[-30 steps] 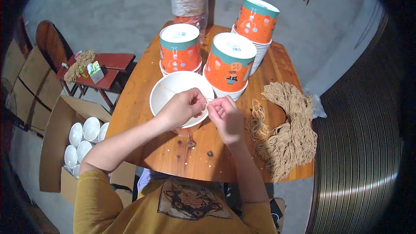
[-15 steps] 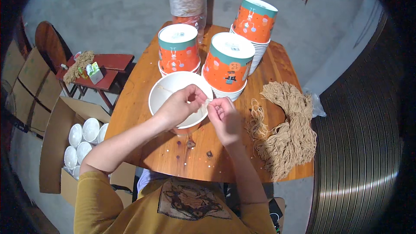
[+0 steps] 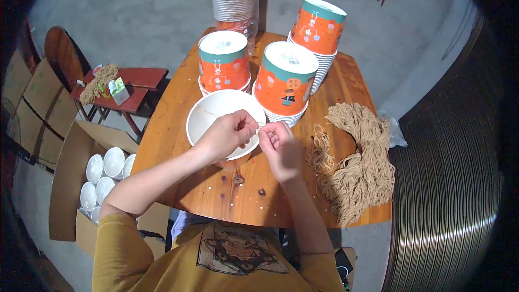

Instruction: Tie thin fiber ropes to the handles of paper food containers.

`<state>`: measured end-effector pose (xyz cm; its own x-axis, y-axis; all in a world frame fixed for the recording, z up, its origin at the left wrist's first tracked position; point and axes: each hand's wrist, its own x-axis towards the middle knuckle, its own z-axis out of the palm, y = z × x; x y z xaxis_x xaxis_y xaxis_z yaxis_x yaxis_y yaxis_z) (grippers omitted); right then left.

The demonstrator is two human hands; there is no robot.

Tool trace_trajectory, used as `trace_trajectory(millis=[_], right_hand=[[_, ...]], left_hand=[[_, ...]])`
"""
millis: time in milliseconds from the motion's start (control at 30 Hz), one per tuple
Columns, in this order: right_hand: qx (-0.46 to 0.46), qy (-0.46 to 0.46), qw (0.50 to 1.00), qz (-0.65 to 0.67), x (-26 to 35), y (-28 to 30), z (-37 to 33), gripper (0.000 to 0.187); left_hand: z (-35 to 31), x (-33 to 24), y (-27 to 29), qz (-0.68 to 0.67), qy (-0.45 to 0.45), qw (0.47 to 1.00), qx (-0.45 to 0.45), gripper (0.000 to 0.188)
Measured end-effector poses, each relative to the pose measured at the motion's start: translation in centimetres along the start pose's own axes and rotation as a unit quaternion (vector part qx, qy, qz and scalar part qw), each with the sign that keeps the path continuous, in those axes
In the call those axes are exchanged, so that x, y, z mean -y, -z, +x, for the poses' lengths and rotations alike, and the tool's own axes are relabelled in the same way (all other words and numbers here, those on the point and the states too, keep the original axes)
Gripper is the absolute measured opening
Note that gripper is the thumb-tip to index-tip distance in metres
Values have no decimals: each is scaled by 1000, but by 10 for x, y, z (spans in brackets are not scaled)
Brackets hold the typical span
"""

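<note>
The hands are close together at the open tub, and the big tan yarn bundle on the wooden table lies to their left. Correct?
Wrong side: the head view shows the big tan yarn bundle to the right of the right hand.

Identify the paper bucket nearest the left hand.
The open paper bucket beneath the left hand, its white inside visible; the inverted bucket stacks stand farther back.

The wooden table (image 3: 173, 143) carries upside-down stacks of orange tubs (image 3: 281, 89), one open white-lined tub (image 3: 203, 121) and tan cord (image 3: 373, 159).
</note>
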<state>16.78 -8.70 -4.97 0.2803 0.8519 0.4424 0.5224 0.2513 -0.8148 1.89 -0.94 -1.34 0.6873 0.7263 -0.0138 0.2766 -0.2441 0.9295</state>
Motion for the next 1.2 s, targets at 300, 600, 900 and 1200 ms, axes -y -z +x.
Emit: trace_trajectory(millis=[300, 600, 900, 1200], right_hand=[[0, 2, 1000, 5, -2, 0, 0, 5], [0, 12, 1000, 14, -5, -1, 0, 7], [-28, 32, 999, -18, -2, -3, 0, 7], [-12, -47, 997, 61, -10, -6, -3, 10]], left_hand=[[3, 4, -2, -28, 12, 999, 23, 14], [7, 3, -3, -64, 18, 998, -1, 14], [6, 5, -3, -141, -20, 990, 1, 32], [5, 6, -5, -190, -26, 981, -4, 37]])
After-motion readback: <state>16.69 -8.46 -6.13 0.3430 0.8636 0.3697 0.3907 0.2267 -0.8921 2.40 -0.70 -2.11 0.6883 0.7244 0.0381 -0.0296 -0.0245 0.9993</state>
